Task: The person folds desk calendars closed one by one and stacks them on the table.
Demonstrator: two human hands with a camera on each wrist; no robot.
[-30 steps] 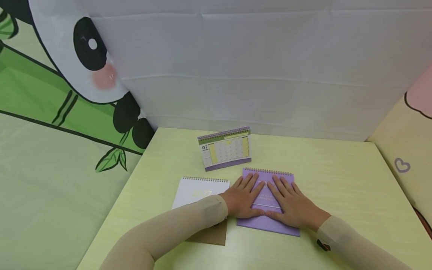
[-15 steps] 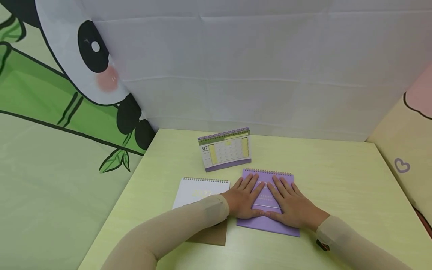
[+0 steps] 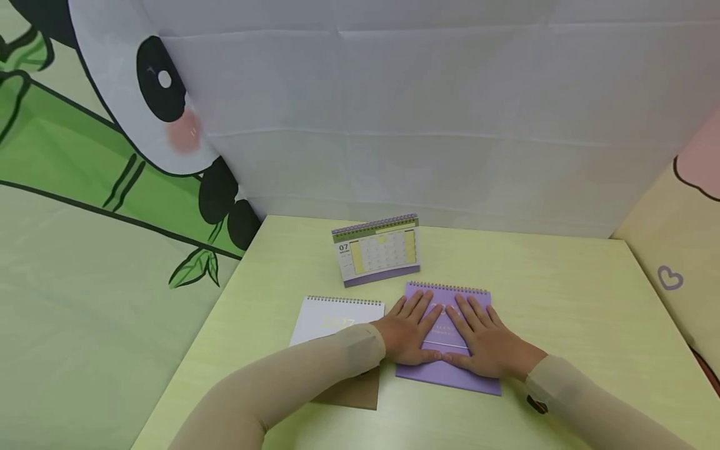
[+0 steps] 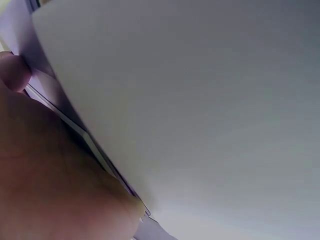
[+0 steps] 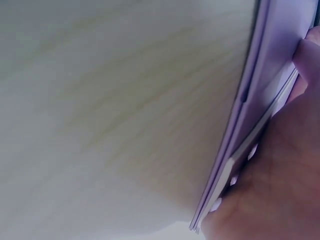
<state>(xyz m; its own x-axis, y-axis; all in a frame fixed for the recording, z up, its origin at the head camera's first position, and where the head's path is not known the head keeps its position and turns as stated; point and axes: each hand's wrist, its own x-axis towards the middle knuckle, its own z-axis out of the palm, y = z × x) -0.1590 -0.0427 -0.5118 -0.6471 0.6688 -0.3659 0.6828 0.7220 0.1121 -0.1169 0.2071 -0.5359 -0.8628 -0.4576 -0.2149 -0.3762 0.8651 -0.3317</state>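
Note:
A purple spiral-bound desk calendar (image 3: 444, 373) lies flat on the table in the head view. Both palms rest on its cover, thumbs meeting at the middle. The left hand (image 3: 409, 331) has its fingers spread over the left half and partly covers the printed lettering. Over the right half, the right hand (image 3: 488, 337) is spread the same way. In the left wrist view the left hand (image 4: 55, 180) lies along the purple edge. From the right wrist, the layered edge of the purple calendar (image 5: 237, 125) shows beside the right hand (image 5: 275, 170).
A white calendar (image 3: 326, 312) marked 2027, with a brown base (image 3: 354, 397), lies left, partly under the left forearm. Behind stands an upright calendar (image 3: 378, 250) showing 07. The pale yellow table (image 3: 557, 300) meets a white cloth (image 3: 427, 112) at the back.
The head view has shifted slightly, moving the background a little to the right. Both hands stay in place on the purple calendar.

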